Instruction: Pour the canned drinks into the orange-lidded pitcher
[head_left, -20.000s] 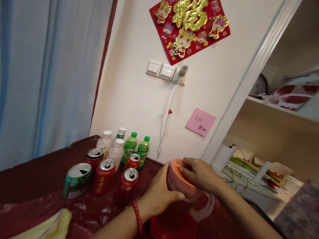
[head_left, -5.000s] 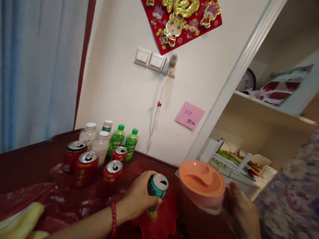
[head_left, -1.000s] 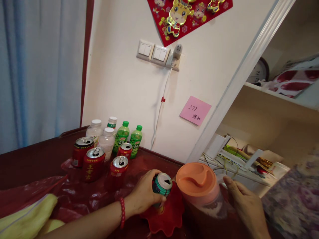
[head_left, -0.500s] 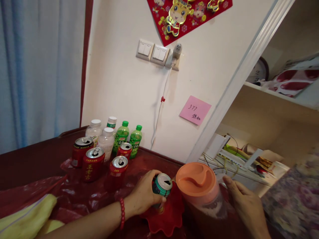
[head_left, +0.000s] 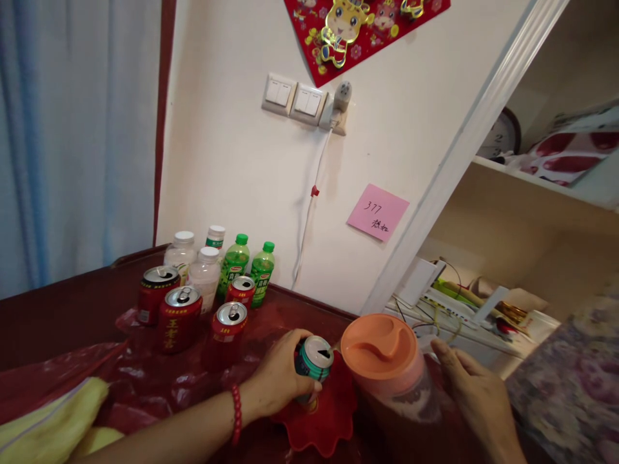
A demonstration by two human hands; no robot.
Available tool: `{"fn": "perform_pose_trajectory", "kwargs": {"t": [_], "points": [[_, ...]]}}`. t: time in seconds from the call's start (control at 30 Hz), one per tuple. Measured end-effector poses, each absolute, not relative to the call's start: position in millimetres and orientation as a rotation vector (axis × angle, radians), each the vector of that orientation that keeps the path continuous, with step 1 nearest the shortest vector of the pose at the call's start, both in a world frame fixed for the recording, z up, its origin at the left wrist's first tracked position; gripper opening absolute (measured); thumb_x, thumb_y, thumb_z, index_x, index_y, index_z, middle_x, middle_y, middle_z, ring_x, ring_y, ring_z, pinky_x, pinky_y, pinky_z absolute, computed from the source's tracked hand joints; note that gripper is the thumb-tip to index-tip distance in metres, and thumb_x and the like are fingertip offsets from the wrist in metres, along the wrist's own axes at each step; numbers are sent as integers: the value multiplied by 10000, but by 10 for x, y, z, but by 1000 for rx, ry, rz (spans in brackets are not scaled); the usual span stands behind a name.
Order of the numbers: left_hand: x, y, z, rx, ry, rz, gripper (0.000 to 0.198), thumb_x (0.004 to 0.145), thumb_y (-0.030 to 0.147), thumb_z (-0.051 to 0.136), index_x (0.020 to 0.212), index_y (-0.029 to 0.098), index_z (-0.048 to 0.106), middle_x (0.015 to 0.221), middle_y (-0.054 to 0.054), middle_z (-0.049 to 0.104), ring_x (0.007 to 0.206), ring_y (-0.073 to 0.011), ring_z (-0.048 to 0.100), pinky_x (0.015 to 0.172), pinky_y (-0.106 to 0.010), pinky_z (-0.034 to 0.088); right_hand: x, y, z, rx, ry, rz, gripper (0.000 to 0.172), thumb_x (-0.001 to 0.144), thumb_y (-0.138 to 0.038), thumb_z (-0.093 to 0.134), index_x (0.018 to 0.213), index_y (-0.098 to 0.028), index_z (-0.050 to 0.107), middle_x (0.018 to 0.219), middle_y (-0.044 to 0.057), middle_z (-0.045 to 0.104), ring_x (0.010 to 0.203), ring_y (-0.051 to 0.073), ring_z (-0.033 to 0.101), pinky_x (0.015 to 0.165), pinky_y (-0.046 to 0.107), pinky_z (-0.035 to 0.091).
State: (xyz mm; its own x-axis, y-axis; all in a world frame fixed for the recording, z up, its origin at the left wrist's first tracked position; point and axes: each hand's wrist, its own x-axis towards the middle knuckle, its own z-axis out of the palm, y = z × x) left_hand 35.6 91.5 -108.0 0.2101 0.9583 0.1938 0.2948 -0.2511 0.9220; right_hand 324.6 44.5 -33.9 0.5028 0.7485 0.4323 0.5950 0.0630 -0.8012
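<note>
Warm dim indoor light, soft shadows, slight blur.

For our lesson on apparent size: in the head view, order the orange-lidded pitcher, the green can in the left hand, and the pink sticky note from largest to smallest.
1. Orange-lidded pitcher, closest to the camera.
2. and 3. Pink sticky note and green can: similar, can partly hidden by left hand.
</note>
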Motion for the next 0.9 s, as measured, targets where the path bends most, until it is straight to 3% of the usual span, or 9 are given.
{"fn": "perform_pose_trajectory", "kwargs": {"t": [0.9], "points": [[358,880,-1064,1669,1179,1040,659,520,72,825,1141,197,643,1204,-51,684,1129,-270,589,974,-359,432,3255,436,-345,-1631,-1163,213,661,772,-810,611,650,-186,430,630,-13,351,637,144,321,570,247,272]]}}
